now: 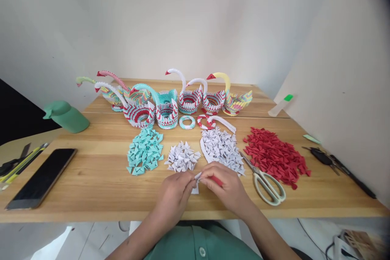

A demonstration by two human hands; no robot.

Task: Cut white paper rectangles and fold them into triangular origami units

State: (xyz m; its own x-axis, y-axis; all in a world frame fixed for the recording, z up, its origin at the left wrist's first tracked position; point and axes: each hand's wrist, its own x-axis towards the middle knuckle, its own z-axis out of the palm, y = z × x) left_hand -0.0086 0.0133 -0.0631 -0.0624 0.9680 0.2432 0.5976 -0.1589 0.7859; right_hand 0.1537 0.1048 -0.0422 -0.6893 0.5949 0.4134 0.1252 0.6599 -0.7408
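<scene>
My left hand [175, 191] and my right hand [227, 189] meet near the front edge of the table. Their fingertips pinch a small folded white paper piece [198, 177] between them. Below it, a flat bit of white paper [195, 189] shows; whether it joins the pinched piece I cannot tell. Something red [217, 180] pokes out under my right fingers, its kind mostly hidden. Just beyond my hands lie a small pile of white folded paper triangles [182, 157] and a larger white pile [224, 148]. Scissors [268, 187] rest right of my right hand.
Turquoise triangles [144, 150] lie left, red triangles [276, 154] right. Behind stand several folded-paper swans [140, 113], with a turquoise-white ring [187, 122] and a red-white ring [204, 122] before them. A phone [42, 178], green jug [68, 118] and keys [323, 157] lie outward.
</scene>
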